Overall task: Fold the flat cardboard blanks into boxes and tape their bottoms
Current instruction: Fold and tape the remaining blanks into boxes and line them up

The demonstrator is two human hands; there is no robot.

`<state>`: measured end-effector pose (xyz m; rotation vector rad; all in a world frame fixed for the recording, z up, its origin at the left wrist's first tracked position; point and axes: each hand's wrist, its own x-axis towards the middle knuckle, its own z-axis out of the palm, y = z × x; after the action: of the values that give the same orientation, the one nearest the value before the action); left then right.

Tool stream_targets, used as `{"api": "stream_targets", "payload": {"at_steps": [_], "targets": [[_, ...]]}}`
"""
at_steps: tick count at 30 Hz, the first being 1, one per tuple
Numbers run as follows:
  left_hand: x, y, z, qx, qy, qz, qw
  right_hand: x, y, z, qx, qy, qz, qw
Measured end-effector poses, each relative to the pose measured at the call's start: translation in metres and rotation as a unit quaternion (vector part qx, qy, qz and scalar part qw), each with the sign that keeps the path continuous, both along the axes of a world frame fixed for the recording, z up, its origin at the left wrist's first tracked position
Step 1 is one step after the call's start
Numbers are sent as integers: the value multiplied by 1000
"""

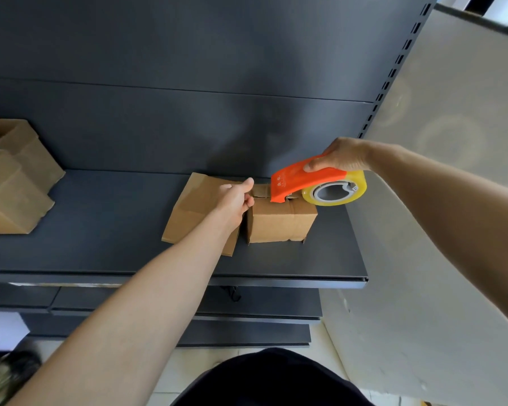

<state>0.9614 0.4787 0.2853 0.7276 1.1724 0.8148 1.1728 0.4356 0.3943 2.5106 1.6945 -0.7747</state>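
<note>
1. Dark shelf (106, 230) carries the box (279, 222), with flat blanks (194, 206) just left of it.
2. Left hand (236, 199) pinches the box's top left edge.
3. Right hand (342, 156) grips the tape dispenser (299, 180) atop the box, nose pointing left.

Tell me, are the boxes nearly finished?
Partly. Some folded boxes sit at the left of the shelf, so those look folded; I cannot tell if they are taped. Right now the left hand grips a small box while the right hand holds the orange tape dispenser at its top. Beside it lie flat blanks, not yet folded.
</note>
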Motion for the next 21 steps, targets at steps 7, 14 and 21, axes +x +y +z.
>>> {"api": "stream_targets", "payload": {"at_steps": [7,14,21], "targets": [[-3,-3,-5,-64,-70,41,995,-11,4,3,-11,-35,17,999],[-6,-5,-16,-104,-131,67,983,-21,8,5,-18,-46,27,998],[-16,1,-26,-111,-60,24,992,-25,9,4,-21,-48,20,998]]}}
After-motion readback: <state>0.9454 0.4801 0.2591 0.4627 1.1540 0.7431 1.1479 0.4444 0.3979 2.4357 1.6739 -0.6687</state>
